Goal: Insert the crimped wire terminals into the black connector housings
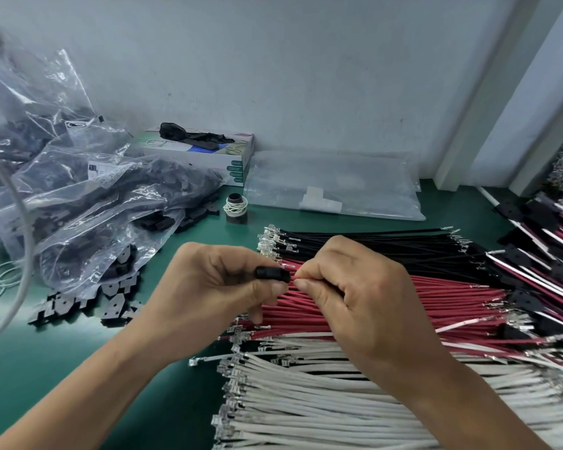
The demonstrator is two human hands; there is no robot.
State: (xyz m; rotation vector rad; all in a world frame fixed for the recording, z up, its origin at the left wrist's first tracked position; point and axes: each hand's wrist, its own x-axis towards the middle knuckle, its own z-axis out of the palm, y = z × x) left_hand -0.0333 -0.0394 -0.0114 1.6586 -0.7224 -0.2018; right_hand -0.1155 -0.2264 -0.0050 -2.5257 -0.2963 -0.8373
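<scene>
- The black connector housing [272, 275] sits above the red wires, pinched in my left hand [223, 280] between thumb and curled fingers, its open end facing right.
- My right hand [348, 287] has its grip closed on a red wire [292, 278], thumb and forefinger pinching it just behind the tip, which is at the housing's mouth; I cannot tell whether the terminal is already inside.
- I judge the housing light, rigid and a bit slick, so holding it by its flat sides with the opening left clear seems right.
- The wire looks thin and floppy. I would hold it close behind the crimp so it pushes straight instead of buckling, and the small metal terminal could bend if forced in crooked.
- Under my hands lie three fanned rows of wires on the green tabletop [78, 368]: black wires [387, 245] farthest, red wires [452, 293] in the middle, white wires [306, 401] nearest, with bright terminals at their left ends.
- Finished assemblies [546, 241] lie stacked at the right edge.
- Loose housings [114, 303] lie to the left, spilling from clear bags [78, 190] of more black parts.
- Behind stand a flat box [208, 151] with something dark on top, an empty-looking clear bag [332, 186], and a small spool [236, 206].
</scene>
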